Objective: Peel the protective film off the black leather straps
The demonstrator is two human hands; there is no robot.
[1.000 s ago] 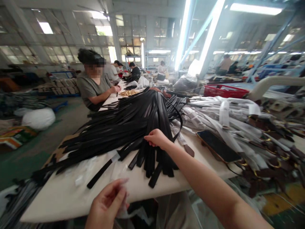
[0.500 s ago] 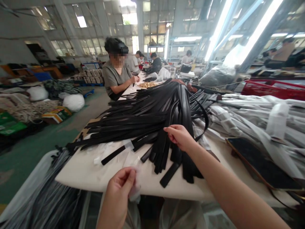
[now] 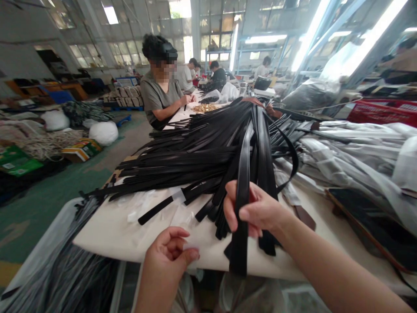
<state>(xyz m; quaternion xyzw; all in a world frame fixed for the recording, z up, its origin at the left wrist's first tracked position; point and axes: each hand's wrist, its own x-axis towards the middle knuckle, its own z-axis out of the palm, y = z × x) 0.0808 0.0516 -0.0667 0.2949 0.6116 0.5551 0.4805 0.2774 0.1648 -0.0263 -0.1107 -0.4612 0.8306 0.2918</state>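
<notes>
My right hand (image 3: 252, 206) is closed around a glossy black strap (image 3: 241, 237), lifted from the pile, its flat end hanging down near the table's front edge. In my left hand (image 3: 171, 252) a small translucent plastic piece (image 3: 191, 246) is pinched between thumb and fingers. A big pile of black straps (image 3: 195, 152) fans out over the pale table (image 3: 107, 237) just beyond both hands. One strap (image 3: 155, 210) at the left has a whitish plastic band (image 3: 177, 195) around it. Clear plastic scraps (image 3: 140, 211) lie close by.
White-wrapped strips (image 3: 352, 156) and a dark flat board (image 3: 374, 226) take up the right side. A bin of dark straps (image 3: 65, 265) stands below the left edge. Across the table a co-worker (image 3: 163, 93) handles small pieces beside a gold-coloured heap (image 3: 205, 108).
My right hand has taken hold of a strap and raised it from the pile, moving nearer to me. My left hand still pinches the plastic, its fingers slightly more spread.
</notes>
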